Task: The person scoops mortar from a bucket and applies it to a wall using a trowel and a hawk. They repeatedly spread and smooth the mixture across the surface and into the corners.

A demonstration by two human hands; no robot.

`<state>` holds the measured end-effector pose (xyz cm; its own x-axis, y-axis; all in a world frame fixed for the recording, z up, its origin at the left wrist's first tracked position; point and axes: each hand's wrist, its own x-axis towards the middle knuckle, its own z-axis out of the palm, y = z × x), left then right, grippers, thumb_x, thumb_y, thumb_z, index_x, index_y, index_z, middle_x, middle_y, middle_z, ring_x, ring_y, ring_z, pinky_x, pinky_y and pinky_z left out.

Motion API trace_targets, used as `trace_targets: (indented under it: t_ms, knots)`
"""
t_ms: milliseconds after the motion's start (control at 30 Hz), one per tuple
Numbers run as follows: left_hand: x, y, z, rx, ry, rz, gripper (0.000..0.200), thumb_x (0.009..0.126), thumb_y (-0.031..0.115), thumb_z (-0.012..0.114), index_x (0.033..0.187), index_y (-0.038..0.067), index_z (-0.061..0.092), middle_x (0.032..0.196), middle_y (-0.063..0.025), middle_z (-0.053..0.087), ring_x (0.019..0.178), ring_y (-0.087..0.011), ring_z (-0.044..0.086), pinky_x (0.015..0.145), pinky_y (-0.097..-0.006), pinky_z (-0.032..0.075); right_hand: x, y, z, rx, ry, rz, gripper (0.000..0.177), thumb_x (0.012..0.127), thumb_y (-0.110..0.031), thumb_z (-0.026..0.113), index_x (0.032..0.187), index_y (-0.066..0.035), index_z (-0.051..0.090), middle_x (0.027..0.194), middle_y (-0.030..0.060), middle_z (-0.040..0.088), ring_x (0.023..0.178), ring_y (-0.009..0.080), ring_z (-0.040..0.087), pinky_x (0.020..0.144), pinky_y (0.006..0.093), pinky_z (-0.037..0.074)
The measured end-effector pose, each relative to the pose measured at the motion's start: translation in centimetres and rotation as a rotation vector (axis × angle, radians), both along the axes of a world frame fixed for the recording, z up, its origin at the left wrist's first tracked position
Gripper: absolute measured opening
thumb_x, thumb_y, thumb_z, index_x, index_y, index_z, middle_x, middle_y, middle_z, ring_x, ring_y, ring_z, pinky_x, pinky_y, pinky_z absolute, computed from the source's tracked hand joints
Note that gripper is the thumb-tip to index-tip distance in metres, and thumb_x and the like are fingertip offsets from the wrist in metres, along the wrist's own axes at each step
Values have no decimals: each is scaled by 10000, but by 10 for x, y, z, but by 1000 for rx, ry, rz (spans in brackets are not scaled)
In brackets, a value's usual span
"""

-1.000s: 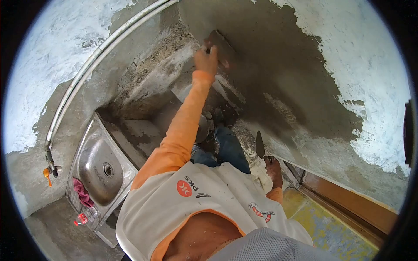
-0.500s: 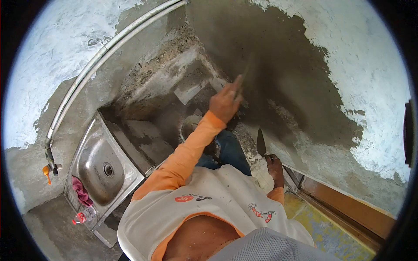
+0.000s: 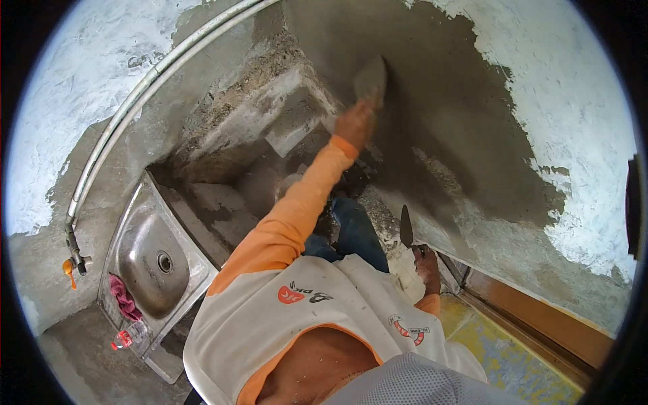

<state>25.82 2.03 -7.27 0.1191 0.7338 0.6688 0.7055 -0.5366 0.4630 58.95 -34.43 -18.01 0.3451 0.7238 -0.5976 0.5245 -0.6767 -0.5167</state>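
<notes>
L hand point(image 3: 356, 121) holds float point(image 3: 371, 77) on wall point(image 3: 466, 128), long axis near-upright.

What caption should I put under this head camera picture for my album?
The left hand presses a plastering trowel on the grey plastered wall; the right hand holds a pointed trowel.

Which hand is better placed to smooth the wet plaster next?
Left, probably. The left hand holds a flat float on the wet plaster, while the right hand sits low, gripping a pointed trowel near the wall's foot.
</notes>
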Motion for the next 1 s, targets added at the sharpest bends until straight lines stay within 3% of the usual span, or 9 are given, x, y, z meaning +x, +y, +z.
trace_targets:
  t_ms: [67, 233, 467, 533, 767, 800, 900, 933, 1000]
  knots:
    - [10, -41, -6, -9, 54, -75, 642, 890, 113, 641, 1508, 183, 483, 1113, -87, 677, 811, -266, 689, 629, -394, 596, 20, -11, -27, 121, -90, 319, 310, 975, -341, 643, 1143, -81, 661, 848, 176, 712, 766, 344, 688, 710, 461, 521]
    - [-8, -97, -8, -182, 62, -226, 576, 903, 131, 642, 1467, 146, 523, 1090, -93, 685, 828, -293, 683, 661, -389, 602, 10, 11, 0, -54, -70, 114, 315, 983, -332, 622, 1149, -65, 639, 802, 167, 681, 733, 307, 687, 699, 451, 522]
    - [-24, 5, -12, -276, -463, 207, 291, 964, 128, 624, 1233, 23, 659, 1070, -218, 674, 938, -393, 669, 794, -439, 546, -11, 19, 34, -58, -62, 41, 307, 989, -317, 605, 1152, -58, 634, 795, 173, 677, 655, 306, 640, 675, 431, 498]
    - [4, 1, -8, -73, -334, 75, 360, 958, 138, 623, 1308, 55, 615, 1052, -224, 656, 926, -424, 648, 768, -462, 527, -9, 9, 26, -12, -37, 57, 287, 994, -311, 598, 1136, -64, 641, 733, 149, 637, 645, 291, 631, 679, 444, 494]
    - [44, -152, 6, -316, -261, -410, 383, 943, 157, 662, 1304, 34, 628, 1131, -226, 679, 957, -428, 664, 768, -444, 566, -28, -11, 18, -199, 101, -81, 285, 1020, -281, 561, 1134, -29, 631, 724, 88, 608, 537, 181, 589, 506, 347, 494]
    - [39, -168, 3, -386, -258, -478, 373, 942, 159, 669, 1290, 30, 637, 1119, -213, 690, 947, -389, 687, 769, -428, 572, -16, -29, -12, -206, 101, -76, 285, 1020, -281, 561, 1134, -29, 631, 724, 88, 608, 537, 181, 589, 506, 347, 494]
    - [13, -188, -8, -694, -483, -496, 357, 951, 170, 669, 1267, 6, 645, 1103, -174, 707, 939, -279, 710, 765, -386, 576, 17, -110, -98, 128, -305, 676, 245, 1012, -117, 484, 1106, 21, 663, 937, 199, 679, 720, 350, 683, 640, 434, 549]
    - [-1, -188, -15, -919, -711, -455, 354, 961, 179, 662, 1258, -13, 645, 1100, -148, 713, 940, -207, 711, 761, -358, 574, -13, -113, -57, -43, 37, 193, 367, 987, -312, 544, 1048, 25, 675, 917, 283, 695, 886, 448, 669, 773, 477, 525]
    - [-29, -182, -47, -755, -699, -241, 357, 992, 194, 624, 1272, -26, 639, 1116, -91, 708, 914, -132, 668, 738, -310, 547, -21, -141, -56, -162, 2, 233, 330, 983, -321, 542, 1032, -33, 696, 965, 215, 720, 947, 388, 682, 776, 466, 524]
